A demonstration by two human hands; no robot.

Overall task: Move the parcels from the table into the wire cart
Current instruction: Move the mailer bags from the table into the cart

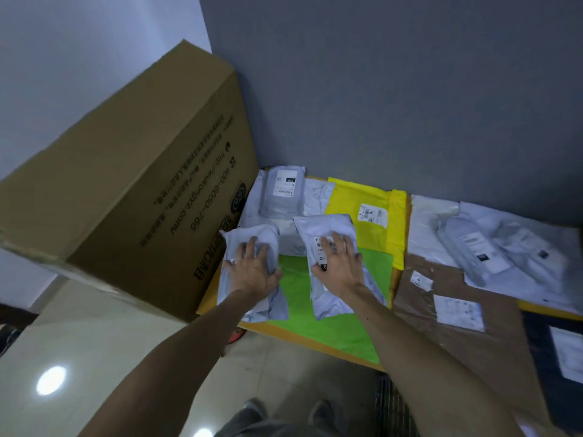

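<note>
Spread fingers (338, 244) press down: left hand (255, 271) on a crumpled grey mailer (268, 237), right hand (340, 268) on a labelled mailer (325, 227), both over a slick green bag (334, 329) on the table (209, 299); cardboard box (126, 190) alongside left.

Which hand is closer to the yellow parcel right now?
Right. The right hand rests on a labelled parcel beside the yellow parcel; the left hand rests on a plain parcel farther left, by the box.

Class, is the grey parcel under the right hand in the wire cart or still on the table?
On the table: the grey parcel lies on the green parcel, right hand atop.
</note>
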